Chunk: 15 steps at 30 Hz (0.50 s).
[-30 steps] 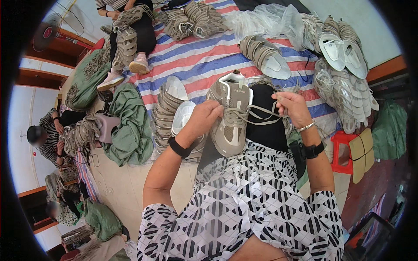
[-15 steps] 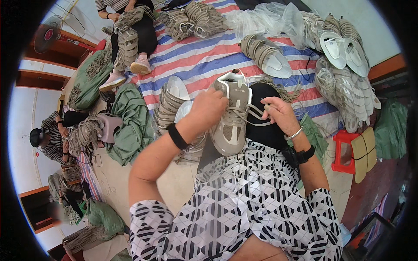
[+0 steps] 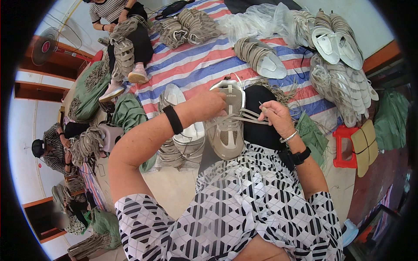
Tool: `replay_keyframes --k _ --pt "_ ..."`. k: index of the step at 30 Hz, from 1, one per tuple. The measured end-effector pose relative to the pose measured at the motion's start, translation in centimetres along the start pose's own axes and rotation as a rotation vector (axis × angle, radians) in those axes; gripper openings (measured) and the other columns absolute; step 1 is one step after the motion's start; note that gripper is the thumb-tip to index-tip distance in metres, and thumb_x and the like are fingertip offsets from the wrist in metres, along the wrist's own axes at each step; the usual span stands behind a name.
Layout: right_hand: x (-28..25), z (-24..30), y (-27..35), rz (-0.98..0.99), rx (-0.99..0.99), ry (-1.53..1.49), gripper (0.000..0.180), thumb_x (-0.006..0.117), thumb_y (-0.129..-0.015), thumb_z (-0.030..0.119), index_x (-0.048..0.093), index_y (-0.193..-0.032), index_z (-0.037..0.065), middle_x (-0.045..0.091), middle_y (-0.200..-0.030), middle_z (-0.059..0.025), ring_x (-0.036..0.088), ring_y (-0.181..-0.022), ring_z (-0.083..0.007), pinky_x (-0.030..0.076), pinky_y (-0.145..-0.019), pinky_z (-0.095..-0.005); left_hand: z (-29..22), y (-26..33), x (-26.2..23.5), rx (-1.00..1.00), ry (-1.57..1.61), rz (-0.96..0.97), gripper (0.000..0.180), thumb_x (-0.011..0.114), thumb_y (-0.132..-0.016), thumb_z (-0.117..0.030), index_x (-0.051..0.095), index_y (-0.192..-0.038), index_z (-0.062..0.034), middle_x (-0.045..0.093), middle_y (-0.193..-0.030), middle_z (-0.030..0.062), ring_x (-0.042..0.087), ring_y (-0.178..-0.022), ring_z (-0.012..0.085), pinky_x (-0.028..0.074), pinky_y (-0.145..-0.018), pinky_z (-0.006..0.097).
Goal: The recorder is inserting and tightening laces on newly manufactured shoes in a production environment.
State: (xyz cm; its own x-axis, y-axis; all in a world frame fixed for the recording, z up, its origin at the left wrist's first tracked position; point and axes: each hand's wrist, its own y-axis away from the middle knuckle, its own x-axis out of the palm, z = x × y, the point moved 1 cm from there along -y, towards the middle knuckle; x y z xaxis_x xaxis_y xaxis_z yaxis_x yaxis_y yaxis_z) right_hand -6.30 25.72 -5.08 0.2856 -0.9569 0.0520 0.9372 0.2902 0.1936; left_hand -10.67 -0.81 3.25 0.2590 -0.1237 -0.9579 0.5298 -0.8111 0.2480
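A grey-beige shoe upper (image 3: 225, 145) with a white collar lies over my lap, its toe toward me. My left hand (image 3: 208, 105) is at its left side near the tongue, fingers bent and closed on the edge; their tips are partly hidden. Flat beige laces (image 3: 244, 118) cross the tongue and run out to the right. Right of the shoe upper, my right hand (image 3: 279, 118) pinches the laces between thumb and fingers. A thin dark tip sticks up from that pinch, too small to name.
Stacked shoe uppers lie left of my lap (image 3: 189, 141), ahead on the striped sheet (image 3: 209, 61) and at the far right (image 3: 344, 87). A red stool (image 3: 344, 148) with tied cardboard stands right. Co-workers sit at the left, near green sacks (image 3: 91, 95).
My left elbow has swung outward to the left, and the left hand has shifted slightly left along the shoe upper. The laces are drawn straighter toward my right hand.
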Motion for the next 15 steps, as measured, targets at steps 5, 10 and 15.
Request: replay_keyframes --k 5,10,15 --pt "0.2 0.1 0.0 -0.028 0.005 0.016 0.014 0.057 -0.095 0.015 0.061 -0.1 0.003 0.066 -0.072 -0.0004 0.052 -0.058 -0.0019 0.037 -0.048 -0.0172 1.4 -0.4 1.6 -0.393 0.586 -0.02 0.023 0.062 -0.087 -0.032 0.067 -0.086 -0.0101 0.062 -0.091 0.0058 0.061 -0.09 0.0252 0.051 -0.071 0.039" --pt "-0.1 -0.6 -0.1 -0.039 -0.013 -0.009 0.015 0.057 -0.095 0.016 0.061 -0.101 0.004 0.066 -0.072 -0.0002 0.052 -0.058 -0.0016 0.037 -0.048 -0.0172 -0.3 0.7 0.1 -0.169 0.258 -0.189 0.014 0.062 -0.088 -0.023 0.066 -0.087 -0.0095 0.066 -0.084 0.0075 0.062 -0.083 0.0267 0.05 -0.07 0.036" --pt "0.1 -0.6 0.0 -0.036 -0.017 -0.009 0.016 0.057 -0.094 0.017 0.061 -0.102 0.003 0.067 -0.074 -0.0006 0.054 -0.06 -0.0016 0.037 -0.049 -0.0169 0.1 0.4 1.7 -0.397 0.942 -0.544 0.016 0.06 -0.088 -0.022 0.068 -0.085 -0.0075 0.067 -0.077 0.0077 0.062 -0.071 0.0302 0.05 -0.067 0.038"
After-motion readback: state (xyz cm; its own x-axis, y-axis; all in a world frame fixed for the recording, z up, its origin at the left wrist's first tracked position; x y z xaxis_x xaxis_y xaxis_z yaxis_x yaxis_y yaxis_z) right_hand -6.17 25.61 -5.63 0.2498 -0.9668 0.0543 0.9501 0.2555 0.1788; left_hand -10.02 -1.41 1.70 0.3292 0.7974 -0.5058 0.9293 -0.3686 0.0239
